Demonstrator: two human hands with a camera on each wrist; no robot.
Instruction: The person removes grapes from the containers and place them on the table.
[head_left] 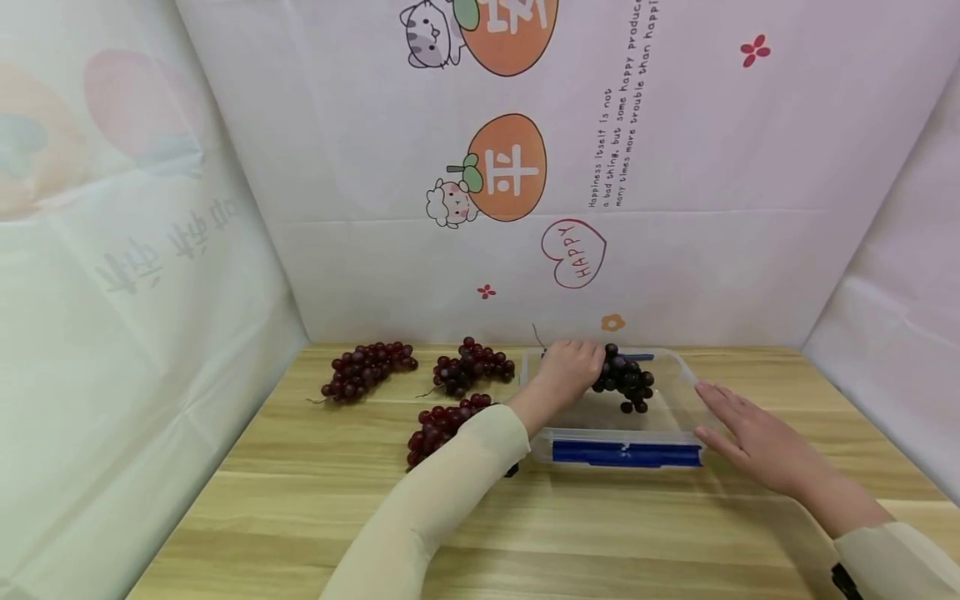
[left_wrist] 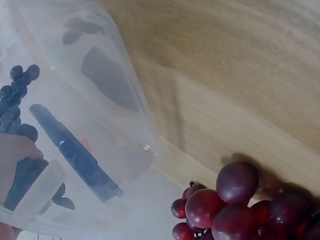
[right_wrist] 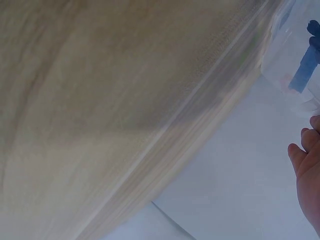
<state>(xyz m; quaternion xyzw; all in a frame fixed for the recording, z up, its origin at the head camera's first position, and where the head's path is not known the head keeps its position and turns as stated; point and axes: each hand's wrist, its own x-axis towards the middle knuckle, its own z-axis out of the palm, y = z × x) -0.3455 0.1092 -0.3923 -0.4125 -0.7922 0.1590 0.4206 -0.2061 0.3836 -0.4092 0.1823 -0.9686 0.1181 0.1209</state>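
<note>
My left hand (head_left: 567, 369) grips a bunch of dark grapes (head_left: 628, 382) by its stem end, within the outline of a clear plastic box (head_left: 618, 435) in the head view. A thin stem pokes out left of the knuckles. In the left wrist view the dark grapes (left_wrist: 19, 85) show through the box's cloudy wall, the hand (left_wrist: 15, 155) beside them. My right hand (head_left: 761, 442) lies along the box's right side, fingers extended and fingertips at the wall. The right wrist view shows this hand (right_wrist: 311, 170) near a corner of the box (right_wrist: 285, 55).
Three bunches of red grapes lie left of the box: one far left (head_left: 366, 371), one near the back (head_left: 472, 367), and one (head_left: 438, 429) partly behind my left sleeve. Blue latches (head_left: 626, 453) line the box's front. A printed white cloth (head_left: 375, 250) rises behind the wooden table (head_left: 300, 500).
</note>
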